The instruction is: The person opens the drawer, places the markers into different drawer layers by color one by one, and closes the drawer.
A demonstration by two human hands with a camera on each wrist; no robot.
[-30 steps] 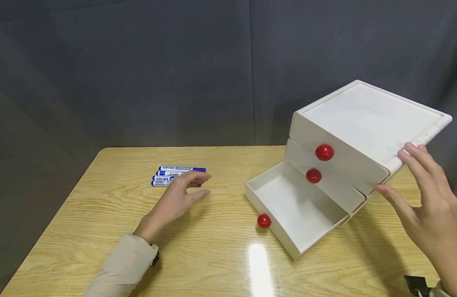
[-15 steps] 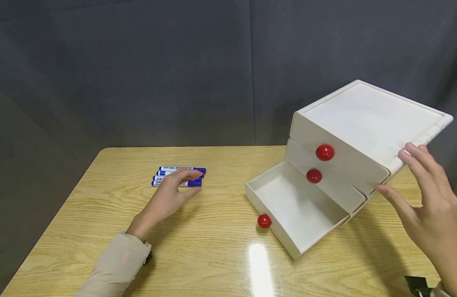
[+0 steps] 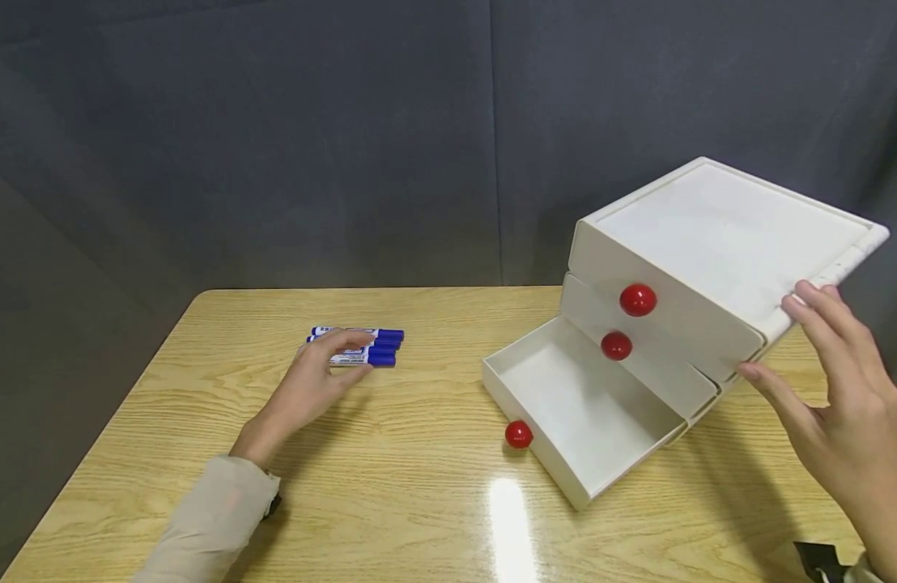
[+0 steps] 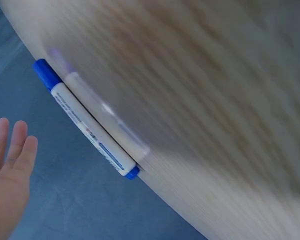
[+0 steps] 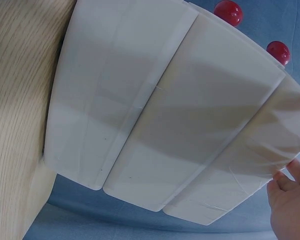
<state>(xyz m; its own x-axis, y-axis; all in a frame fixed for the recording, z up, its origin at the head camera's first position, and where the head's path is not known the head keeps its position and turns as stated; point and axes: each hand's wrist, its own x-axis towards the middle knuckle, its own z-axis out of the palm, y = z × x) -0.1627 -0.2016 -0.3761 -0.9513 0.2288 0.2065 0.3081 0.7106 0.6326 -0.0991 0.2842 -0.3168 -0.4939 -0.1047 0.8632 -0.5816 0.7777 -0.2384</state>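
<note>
My left hand (image 3: pixel 308 387) hovers just over a row of several blue-capped whiteboard markers (image 3: pixel 381 360), covering their left ends. Its fingers are bent loosely with thumb and fingertips apart, and nothing is gripped. In the left wrist view one marker (image 4: pixel 92 127) lies on the tabletop, apart from the hand's fingers. At the right stands a white three-drawer box (image 3: pixel 733 235), its bottom drawer (image 3: pixel 539 457) pulled out and bare inside. My right hand (image 3: pixel 849 397) rests on the box's near top edge, fingertips on top and thumb at the front corner.
Red round knobs (image 3: pixel 638 300) mark the drawer fronts, and the lowest knob (image 3: pixel 518 434) sticks out toward the middle of the wooden table (image 3: pixel 405 502). A dark grey curtain (image 3: pixel 346 146) hangs behind the table's far edge.
My left hand has drawn leftward across the markers, so their blue caps on the right now show. The right hand and the drawer box stay put.
</note>
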